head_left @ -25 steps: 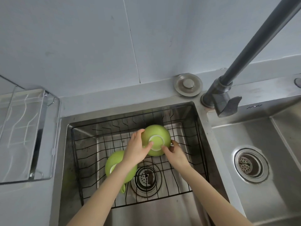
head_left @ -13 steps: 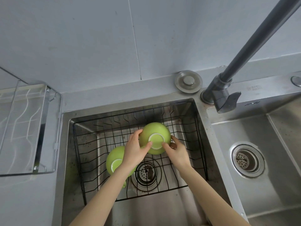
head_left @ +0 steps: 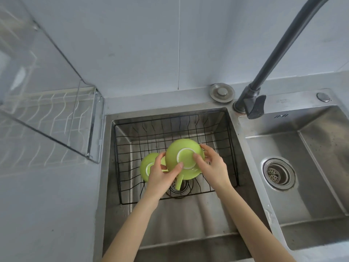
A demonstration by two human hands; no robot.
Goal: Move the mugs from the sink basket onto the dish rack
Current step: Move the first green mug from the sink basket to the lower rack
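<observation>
A green mug is held upside down above the black wire sink basket, its white-ringed base facing me and its handle pointing down toward me. My left hand grips its left side and my right hand grips its right side. A second green mug lies upside down in the basket just left of it, partly hidden by my left hand. The dish rack, with white wire slots and clear walls, stands on the counter to the left of the sink.
A dark tap rises at the back between the two steel basins. The right basin has a drain strainer. A round metal plug lies on the ledge behind the sink. A tiled wall stands behind.
Both hands have lifted the green mug up out of the basket, and its handle now shows. My view has tilted up, so more of the dish rack is visible.
</observation>
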